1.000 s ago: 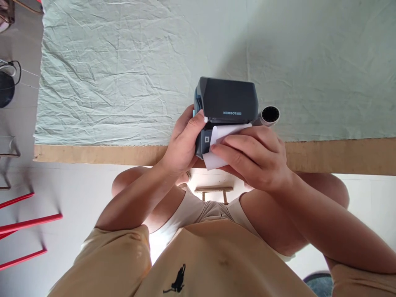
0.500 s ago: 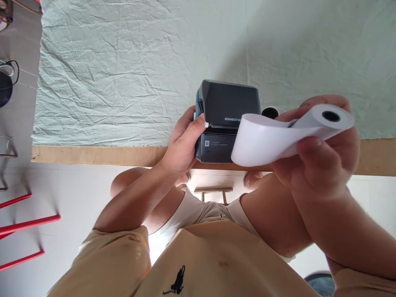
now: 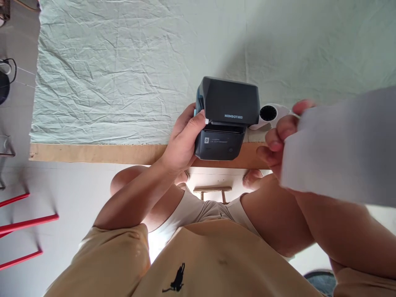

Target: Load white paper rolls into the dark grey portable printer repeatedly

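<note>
My left hand (image 3: 182, 138) is closed round the left side of a dark label printer (image 3: 230, 99) marked NIIMBOT, its thumb by a small white tab near the front slot. The printer is at the table's near edge, and its lid looks down or almost so. To the right, my right hand (image 3: 275, 140) has its fingers curled at the paper roll, whose loose white paper (image 3: 337, 148) spreads large and blurred towards the camera. That paper hides the roll's core and much of the hand. Between printer and right hand lies a white rounded object (image 3: 282, 110) with a black round end.
A wrinkled pale green cloth (image 3: 117, 74) covers the table, with a bare wooden edge (image 3: 93, 153) along the front. My knees are below that edge. Red bars (image 3: 31, 224) stand on the floor at left, and a dark round object (image 3: 320, 280) shows at lower right.
My right hand has turned, and the paper has swung away from the printer to the right and closer to the camera. The printer's front right and the white object are now uncovered.
</note>
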